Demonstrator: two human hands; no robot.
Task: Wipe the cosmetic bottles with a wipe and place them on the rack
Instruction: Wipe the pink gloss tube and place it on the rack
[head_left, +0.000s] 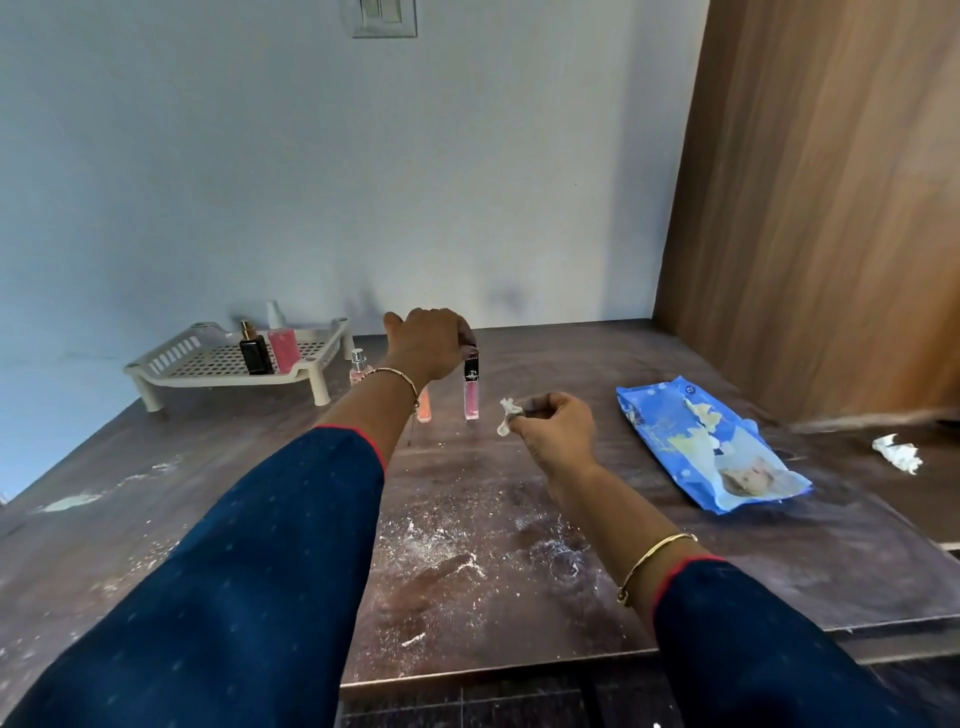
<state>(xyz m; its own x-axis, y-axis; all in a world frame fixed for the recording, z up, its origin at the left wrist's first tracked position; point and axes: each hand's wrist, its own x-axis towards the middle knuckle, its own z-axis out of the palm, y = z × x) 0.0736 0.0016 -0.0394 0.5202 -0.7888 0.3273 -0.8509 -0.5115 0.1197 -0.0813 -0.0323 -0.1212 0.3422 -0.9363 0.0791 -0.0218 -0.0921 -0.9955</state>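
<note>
Dusty dark wooden table (467, 561), mid-chore. Curls the left hand (428, 340) down over the black cap of a slim, clear pink lip-gloss tube (471, 395), upright near the table's middle. Pinches a small crumpled white wipe (508, 415) between thumb and fingertips of the right hand (556, 426), just beside the tube and not touching it.

Looks to be the pick-up ahead of wiping. Calls next for lifting the tube, bringing wipe to tube body, rubbing it down, then carrying it left to the cream slotted plastic rack (171, 358), already holding a black square perfume bottle (254, 353) and a pink bottle with a white cap (283, 345). Probably waiting its turn beside the rack: a small clear perfume bottle of pink liquid (358, 366).

Mostly hidden behind the left wrist: a peach-orange tube (424, 408). Hard to tell whether the pink tube's base rests on the wood or is just clear of it. At right, a blue plastic wipes packet (711, 447) and a second crumpled white wipe (896, 453), with the edge beyond blurred.
</note>
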